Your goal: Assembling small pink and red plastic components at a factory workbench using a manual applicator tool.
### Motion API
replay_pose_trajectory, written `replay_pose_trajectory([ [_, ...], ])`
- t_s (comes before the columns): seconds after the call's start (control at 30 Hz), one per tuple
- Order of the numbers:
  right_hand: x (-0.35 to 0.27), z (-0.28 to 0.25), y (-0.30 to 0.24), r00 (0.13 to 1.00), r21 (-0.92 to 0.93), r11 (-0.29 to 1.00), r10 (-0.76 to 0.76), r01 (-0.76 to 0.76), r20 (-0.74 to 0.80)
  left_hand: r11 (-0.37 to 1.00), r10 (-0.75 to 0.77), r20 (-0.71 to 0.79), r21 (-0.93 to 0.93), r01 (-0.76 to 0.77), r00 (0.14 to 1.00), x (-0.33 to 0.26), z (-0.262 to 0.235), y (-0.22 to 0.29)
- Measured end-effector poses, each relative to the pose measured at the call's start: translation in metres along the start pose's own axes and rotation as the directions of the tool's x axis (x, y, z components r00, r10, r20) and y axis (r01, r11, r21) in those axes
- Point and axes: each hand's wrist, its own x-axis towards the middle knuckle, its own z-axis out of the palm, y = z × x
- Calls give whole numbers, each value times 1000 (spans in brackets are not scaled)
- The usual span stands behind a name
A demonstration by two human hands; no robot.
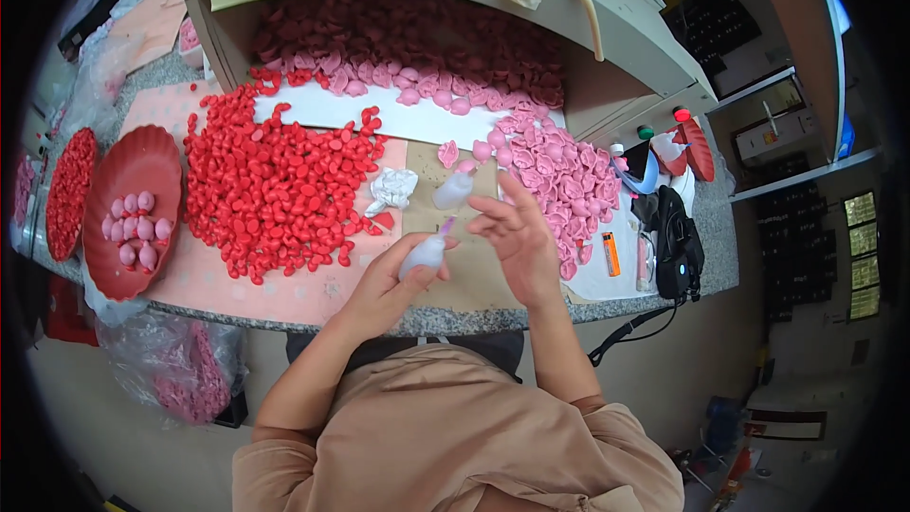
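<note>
My left hand [381,283] is wrapped round a small whitish squeeze bottle [424,256] with a purplish-pink nozzle tilted up and to the right. Just right of it, my right hand [531,261] is raised with fingers apart and nothing visible in them. A second whitish squeeze bottle [454,192] stands on the brown paper [467,270] beyond my hands. Crumpled white tissue [391,190] lies left of that bottle. To the left spreads a heap of small glossy red pieces [275,190]; on the right is a heap of pink cupped pieces [578,185].
A red scalloped dish [104,251] at the left holds several pink rounded pieces [142,229]. Behind stands a grey open-fronted housing [616,33] with many more pink pieces inside. An orange lighter [611,254] and a black bag [678,242] lie at the right.
</note>
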Motion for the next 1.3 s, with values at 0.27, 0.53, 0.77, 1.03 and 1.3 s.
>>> replay_pose_trajectory([
  [0.27, 47, -50, 29, 979, -887, 434, 44, 159, 197, 978, -39, -360, 177, 110, 932, -14, -12, -19],
  [0.53, -8, -82, -67, 992, -750, 661, -84, -16, -95, 959, -46, -305, 252, 127, 951, 11, 26, -7],
  [0.77, -39, -222, -192, 791, -836, 543, -475, -82, -386, 836, -241, -343, 401, 374, 908, 55, 73, -12],
  [1.03, 80, -359, -200, 736, -935, 309, -589, -176, -334, 747, -288, -330, 510, 426, 899, 71, 89, -24],
  [1.3, 158, -403, -145, 902, -929, 44, -228, -367, -367, 559, -298, -481, 612, 559, 824, 82, 111, -16],
])
